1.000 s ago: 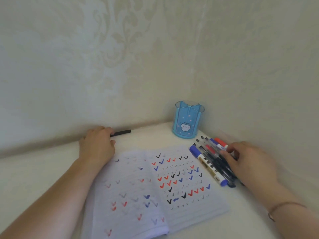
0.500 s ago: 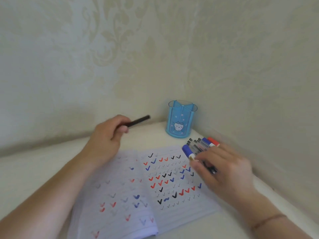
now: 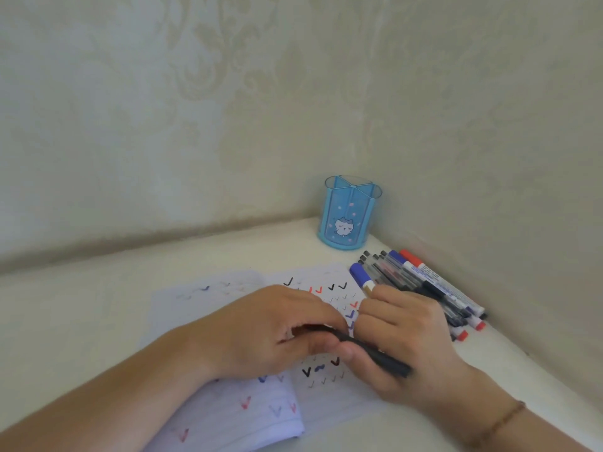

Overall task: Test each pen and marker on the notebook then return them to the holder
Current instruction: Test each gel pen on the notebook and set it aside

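Black pen [image 3: 375, 352] lies crosswise, held in both my hands' grip (left [image 3: 277, 331], right [image 3: 404, 340]), above one notebook [image 3: 228, 409].

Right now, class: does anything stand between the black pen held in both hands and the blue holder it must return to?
Nothing visible does. The black pen sits over the notebook; the holder stands beyond, compartments apparently empty. The loose pens lie right of that path.
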Demonstrator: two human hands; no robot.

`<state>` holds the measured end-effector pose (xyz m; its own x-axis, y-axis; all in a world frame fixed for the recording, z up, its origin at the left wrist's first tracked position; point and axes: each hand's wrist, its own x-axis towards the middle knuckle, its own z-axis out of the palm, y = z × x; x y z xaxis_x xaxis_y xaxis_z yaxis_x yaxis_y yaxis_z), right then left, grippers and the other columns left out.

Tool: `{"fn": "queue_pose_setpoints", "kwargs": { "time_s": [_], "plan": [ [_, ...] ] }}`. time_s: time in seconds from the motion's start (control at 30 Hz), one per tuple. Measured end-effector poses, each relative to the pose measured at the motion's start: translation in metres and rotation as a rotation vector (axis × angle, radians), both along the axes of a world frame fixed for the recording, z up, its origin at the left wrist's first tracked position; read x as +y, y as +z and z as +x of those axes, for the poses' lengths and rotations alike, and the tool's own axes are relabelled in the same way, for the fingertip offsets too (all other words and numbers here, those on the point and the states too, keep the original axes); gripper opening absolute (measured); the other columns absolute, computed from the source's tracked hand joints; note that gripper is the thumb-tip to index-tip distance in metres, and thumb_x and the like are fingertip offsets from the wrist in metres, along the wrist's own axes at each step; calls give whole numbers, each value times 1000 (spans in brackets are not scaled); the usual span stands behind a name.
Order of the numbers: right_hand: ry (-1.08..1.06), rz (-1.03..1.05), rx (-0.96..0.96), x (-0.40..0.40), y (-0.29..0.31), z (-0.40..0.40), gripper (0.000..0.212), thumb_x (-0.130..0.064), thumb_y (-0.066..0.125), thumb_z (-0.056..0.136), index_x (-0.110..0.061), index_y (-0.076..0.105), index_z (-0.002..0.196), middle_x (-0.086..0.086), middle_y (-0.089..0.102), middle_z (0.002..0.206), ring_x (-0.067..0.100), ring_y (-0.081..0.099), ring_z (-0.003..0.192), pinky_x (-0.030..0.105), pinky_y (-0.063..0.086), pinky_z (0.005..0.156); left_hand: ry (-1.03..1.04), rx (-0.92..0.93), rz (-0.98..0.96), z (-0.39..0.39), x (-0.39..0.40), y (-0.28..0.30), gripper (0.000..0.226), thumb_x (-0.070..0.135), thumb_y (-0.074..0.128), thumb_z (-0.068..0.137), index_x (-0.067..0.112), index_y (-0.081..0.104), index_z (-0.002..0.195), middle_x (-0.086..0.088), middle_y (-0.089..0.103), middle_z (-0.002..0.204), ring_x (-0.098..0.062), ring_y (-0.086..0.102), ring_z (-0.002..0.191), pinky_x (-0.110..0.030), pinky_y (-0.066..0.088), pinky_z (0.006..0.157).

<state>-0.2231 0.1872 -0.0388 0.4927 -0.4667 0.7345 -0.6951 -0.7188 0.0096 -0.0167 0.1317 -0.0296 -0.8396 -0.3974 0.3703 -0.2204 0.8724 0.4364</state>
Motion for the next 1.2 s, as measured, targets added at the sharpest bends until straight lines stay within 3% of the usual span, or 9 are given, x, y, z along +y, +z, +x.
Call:
{"fn": "queue_pose_setpoints", "kwargs": {
  "time_s": [0.1,0.17,0.27,0.47,0.6,0.67,0.8,0.97,1.2],
  "plan": [
    [152,274,-288,-6,4,-35,33,-34,38,100,-20,66,88,-14,56,69,8,52,60,23,42,56,154,-77,93,5,-4,-3,37,64,37,93,40,57,113,24,51,70,3,50,65,-13,32,59],
    [181,476,-666,-1,11,-51,37,-56,41,96,-34,67,111,-12,66,73,9,60,64,21,45,56,199,-67,138,10,-8,-5,26,49,38,99,37,57,111,20,52,70,-2,49,64,-17,33,61],
    [135,562,-1019,6,15,-59,73,-76,39,82,-14,77,83,13,68,73,26,60,68,26,43,57,222,-134,109,11,-9,-4,20,26,43,101,31,60,109,19,51,74,3,49,72,-12,35,68],
    [-41,904,-931,8,16,-57,84,-88,49,62,-7,72,63,19,53,43,20,38,40,21,28,43,232,-118,89,11,-10,-6,18,28,47,99,32,62,108,24,57,89,7,51,84,-7,34,74],
    [-228,929,-747,10,15,-46,34,-34,79,72,-10,63,53,15,57,43,19,42,38,21,33,41,228,-95,80,11,-11,-10,21,40,41,94,35,58,106,19,61,93,-4,55,88,-18,43,77],
    [-259,909,-722,8,11,-44,34,-14,78,76,-9,55,51,14,54,42,17,41,36,20,33,40,225,-111,83,11,-11,-10,20,37,43,95,34,59,107,19,61,95,-5,56,89,-19,44,78],
    [-316,797,-603,8,7,-42,43,-9,76,76,-7,43,49,22,51,54,9,35,47,17,28,45,223,-127,85,11,-11,-9,17,28,48,99,32,62,108,20,61,97,0,54,91,-9,38,77],
    [-319,753,-505,10,6,-43,38,-1,73,74,-2,44,49,1,38,49,7,33,48,14,25,45,229,-115,111,11,-11,-10,16,26,50,99,33,62,106,21,60,96,0,53,91,-9,37,75],
    [-325,729,-454,9,6,-43,40,6,69,75,-6,43,47,17,47,54,7,35,47,12,26,45,217,-132,96,11,-10,-10,15,24,50,98,30,63,103,22,59,91,0,54,88,-7,36,73]
  ]
}}
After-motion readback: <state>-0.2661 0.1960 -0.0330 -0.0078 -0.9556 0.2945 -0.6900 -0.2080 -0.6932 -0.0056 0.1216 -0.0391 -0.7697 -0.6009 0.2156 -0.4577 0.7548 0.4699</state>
